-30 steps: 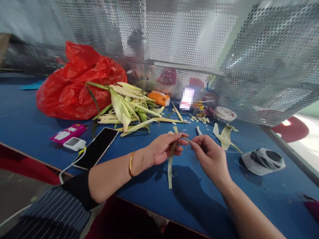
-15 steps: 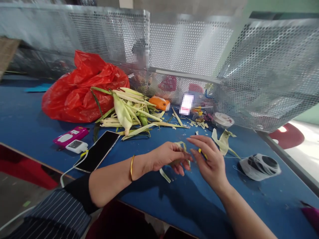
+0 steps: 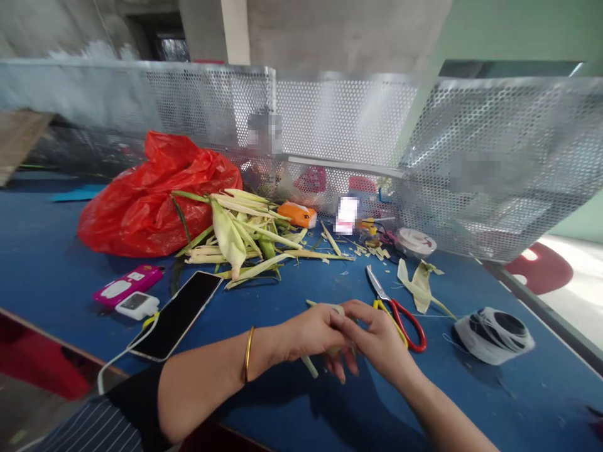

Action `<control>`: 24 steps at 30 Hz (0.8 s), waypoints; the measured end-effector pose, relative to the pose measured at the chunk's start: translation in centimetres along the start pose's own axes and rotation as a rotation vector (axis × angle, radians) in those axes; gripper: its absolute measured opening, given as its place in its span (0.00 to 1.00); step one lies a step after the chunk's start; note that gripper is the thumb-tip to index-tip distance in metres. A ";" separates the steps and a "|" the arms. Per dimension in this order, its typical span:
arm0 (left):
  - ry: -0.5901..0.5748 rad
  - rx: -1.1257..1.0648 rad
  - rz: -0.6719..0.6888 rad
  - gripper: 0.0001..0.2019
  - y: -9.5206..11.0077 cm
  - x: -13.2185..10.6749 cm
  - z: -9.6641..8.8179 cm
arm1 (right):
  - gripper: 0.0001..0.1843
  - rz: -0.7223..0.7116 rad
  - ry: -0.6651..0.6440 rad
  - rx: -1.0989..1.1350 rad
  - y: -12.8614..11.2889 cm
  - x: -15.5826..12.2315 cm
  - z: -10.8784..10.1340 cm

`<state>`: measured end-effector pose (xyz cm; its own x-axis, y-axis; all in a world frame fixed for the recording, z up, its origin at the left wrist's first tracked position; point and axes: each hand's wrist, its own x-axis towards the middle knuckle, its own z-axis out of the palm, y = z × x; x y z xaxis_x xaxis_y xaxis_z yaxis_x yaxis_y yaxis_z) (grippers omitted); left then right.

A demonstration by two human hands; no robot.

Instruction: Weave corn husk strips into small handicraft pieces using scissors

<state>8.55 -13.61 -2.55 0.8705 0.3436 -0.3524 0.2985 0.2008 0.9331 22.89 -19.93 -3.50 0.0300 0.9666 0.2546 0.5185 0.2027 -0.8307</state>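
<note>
Over the blue table (image 3: 56, 263), my left hand (image 3: 311, 333) and my right hand (image 3: 377, 342) meet, fingers closed together on a pale green leaf strip (image 3: 325, 307). The strip curls over my left fingers and a short end (image 3: 309, 366) pokes out below them. A gold bangle (image 3: 247, 355) sits on my left wrist. Red and yellow handled scissors (image 3: 398, 311) lie on the table just right of my right hand.
A heap of leaves (image 3: 240, 235) lies by a red plastic bag (image 3: 151, 194). A phone (image 3: 179, 314), a white charger (image 3: 136, 304) and a pink device (image 3: 127, 284) are at left. A thread spool (image 3: 494, 326) and loose leaf pieces (image 3: 417, 282) are at right. Perforated metal screens (image 3: 494, 163) wall the back.
The long strip that hung straight from my pinching fingers is now folded up between both hands. My hands have closed together and dropped lower in view. The scissors have come into sight.
</note>
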 end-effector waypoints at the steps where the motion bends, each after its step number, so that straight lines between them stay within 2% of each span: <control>1: -0.002 0.011 -0.012 0.13 -0.2 0.2 0.1 | 0.18 0.074 -0.005 0.080 -0.1 -0.1 0.3; 3: 0.005 -0.013 -0.018 0.11 -0.6 0.6 0.2 | 0.15 0.163 0.036 0.207 -0.3 -0.3 0.7; 4: 0.015 -0.037 -0.026 0.11 -0.7 0.8 0.1 | 0.14 0.143 0.081 0.232 -0.4 -0.4 0.8; 7: 0.109 -0.164 -0.018 0.14 -0.7 1.1 -0.5 | 0.08 -0.116 0.235 0.118 -0.7 -0.8 0.5; 12: 0.289 -0.389 0.063 0.10 0.3 0.7 -1.9 | 0.06 -0.532 0.348 -0.378 -1.2 -1.3 0.0; 14: 0.308 -0.485 0.068 0.10 0.8 0.5 -2.5 | 0.08 -0.666 0.320 -0.585 -1.2 -1.4 0.0; 17: 0.295 -0.595 0.069 0.09 1.2 0.4 -3.0 | 0.11 -0.781 0.167 -0.784 -0.8 -1.2 0.2; 21: 0.317 -0.716 0.067 0.09 1.6 0.3 -3.1 | 0.12 -0.765 -0.008 -0.892 0.0 -0.7 0.7; 24: 0.351 -0.780 0.061 0.08 1.9 0.3 -3.0 | 0.13 -0.737 -0.099 -0.895 0.1 -0.6 0.9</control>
<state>8.17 -10.42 -1.11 0.6663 0.6128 -0.4249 -0.2116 0.7018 0.6803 22.16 -20.37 -4.17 -0.5765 0.6771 0.4573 0.8021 0.5755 0.1591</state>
